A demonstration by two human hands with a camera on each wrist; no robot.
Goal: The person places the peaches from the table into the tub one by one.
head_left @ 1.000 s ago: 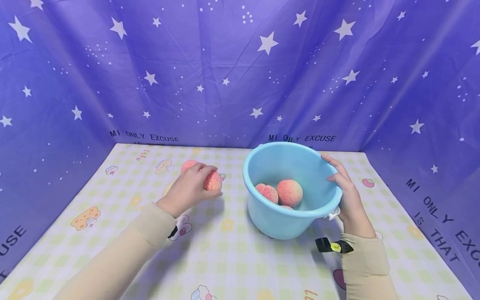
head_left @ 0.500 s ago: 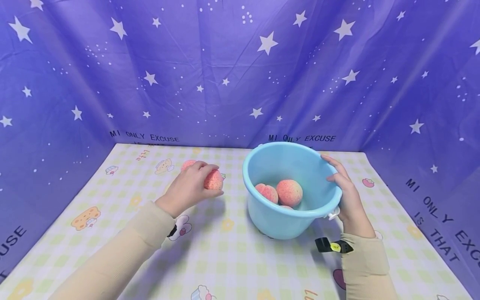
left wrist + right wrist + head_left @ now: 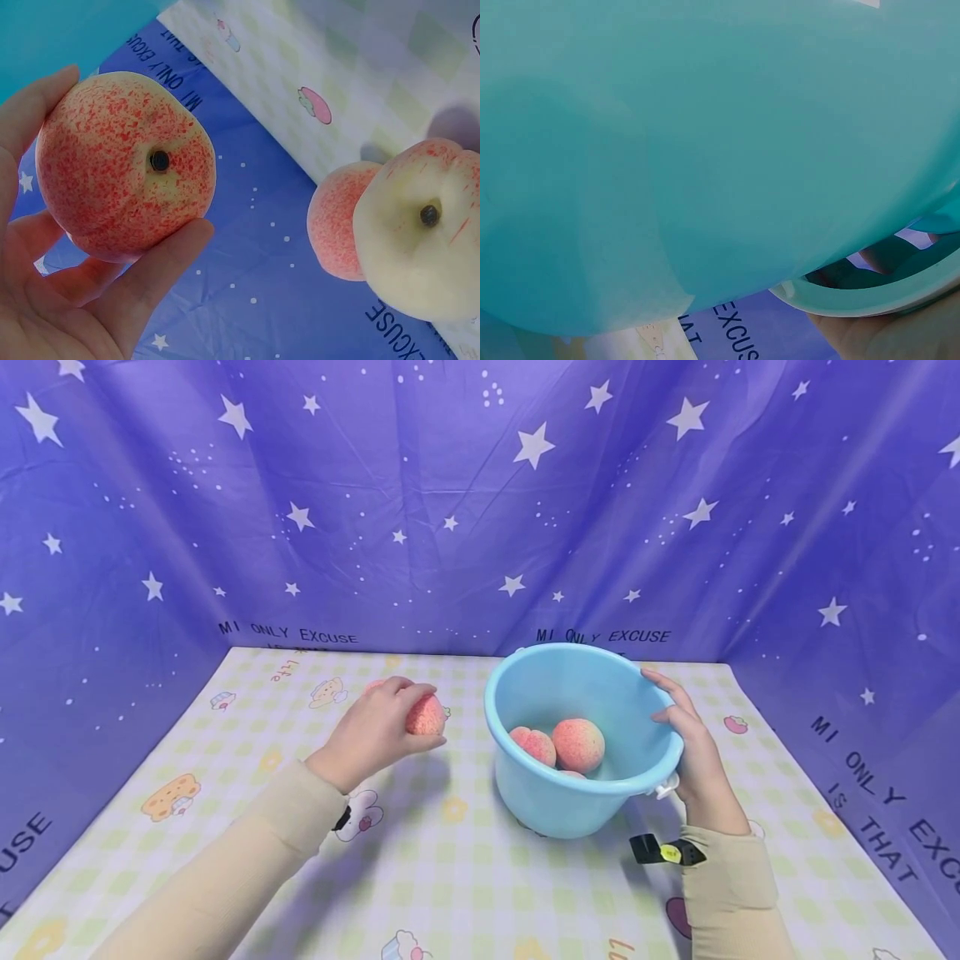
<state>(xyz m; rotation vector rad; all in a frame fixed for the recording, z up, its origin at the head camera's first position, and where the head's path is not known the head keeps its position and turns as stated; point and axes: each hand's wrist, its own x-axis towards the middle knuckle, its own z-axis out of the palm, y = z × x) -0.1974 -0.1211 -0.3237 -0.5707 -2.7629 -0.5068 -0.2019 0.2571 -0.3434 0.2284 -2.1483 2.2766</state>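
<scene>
My left hand [image 3: 375,727] pinches a red-speckled peach [image 3: 425,717] between fingers and thumb, left of the bucket. In the left wrist view the peach [image 3: 112,180] shows its dark stem pit, with the thumb and fingertips around its sides. Two more peaches lie close by: a pale one [image 3: 405,240] overlapping a pinker one [image 3: 336,219]. The head view has only a sliver of a peach [image 3: 372,685] behind my left hand. My right hand [image 3: 703,768] grips the right rim of the light blue bucket [image 3: 562,810], which fills most of the right wrist view.
Inside the bucket are a peach [image 3: 579,746], a second peach [image 3: 534,747] and a third peach [image 3: 573,774], mostly hidden by the front rim. A white handle joint [image 3: 666,787] sits beside my right hand. A starry purple curtain [image 3: 420,568] encloses the checked tablecloth [image 3: 465,893].
The left hand and its peach have risen slightly, covering more of the peach behind. The right hand and bucket stay in place.
</scene>
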